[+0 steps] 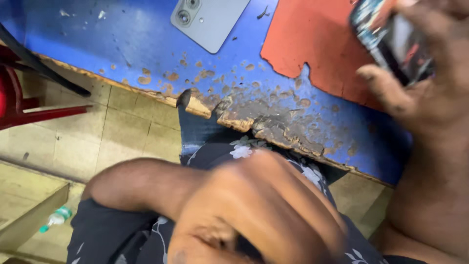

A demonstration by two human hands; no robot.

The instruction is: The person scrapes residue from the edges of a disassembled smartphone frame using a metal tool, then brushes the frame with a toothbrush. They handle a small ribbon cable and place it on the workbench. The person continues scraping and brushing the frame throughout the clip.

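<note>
On the worn blue table (122,39) a grey phone (209,20) lies face down, cut off by the top border, beside a torn red mat (312,44). Up at the right corner, the right hand (415,83) grasps a blurred dark phone (391,34), fingers wrapped round it above the mat. Low in front, the left hand (254,215) is blurred, fingers curled; whether it holds anything I cannot tell. Chipped table edge runs diagonally; tiled floor lies open at left, with a small bottle (56,218) and red stool legs (29,105).

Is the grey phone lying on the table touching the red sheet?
Apart. The head view shows bare blue tabletop between the grey phone and the red sheet.
</note>
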